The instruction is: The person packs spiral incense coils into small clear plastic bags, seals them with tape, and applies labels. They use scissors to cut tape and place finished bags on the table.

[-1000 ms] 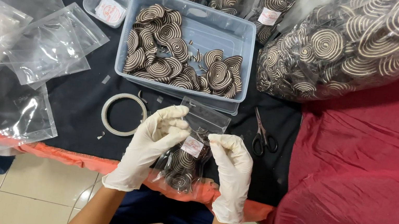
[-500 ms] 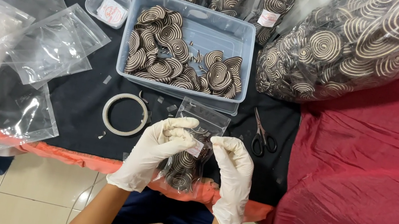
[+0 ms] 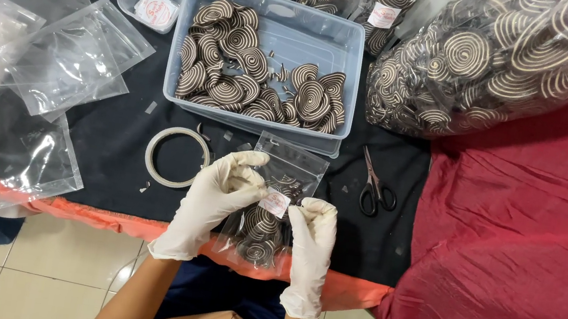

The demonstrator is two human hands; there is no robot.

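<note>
Left hand [image 3: 219,191], right hand [image 3: 309,234] pinch filled pouch [image 3: 268,217], label [image 3: 275,202] on; bin [image 3: 345,49] half full, empty bags [image 3: 66,59] waiting

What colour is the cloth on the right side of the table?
Dark red cloth, seen in the head view.
</note>
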